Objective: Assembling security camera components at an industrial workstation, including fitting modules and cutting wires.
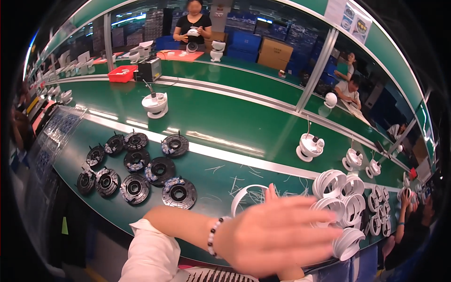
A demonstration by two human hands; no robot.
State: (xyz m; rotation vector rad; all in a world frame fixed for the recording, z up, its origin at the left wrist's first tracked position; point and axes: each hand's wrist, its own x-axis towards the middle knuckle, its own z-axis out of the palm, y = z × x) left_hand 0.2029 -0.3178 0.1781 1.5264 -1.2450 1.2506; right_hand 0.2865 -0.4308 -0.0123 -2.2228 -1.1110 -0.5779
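My left hand, with a beaded bracelet at the wrist, reaches rightward across the near bench. Its back faces up, its fingers are stretched out and slightly blurred, and nothing shows in it. The fingertips overlap the view of several stacked white plastic rings. Most of my right hand is hidden behind the left; only fingertips and a bit of wrist show. Those fingertips are beside a single white ring, partly covered by the left hand. Whether the right hand grips it is hidden.
Several round black housings with wiring lie at the left of the green bench. Thin white strips are scattered mid-bench. Beyond the pale edge, white rounded units stand on a green surface. A person works opposite; another sits at far right.
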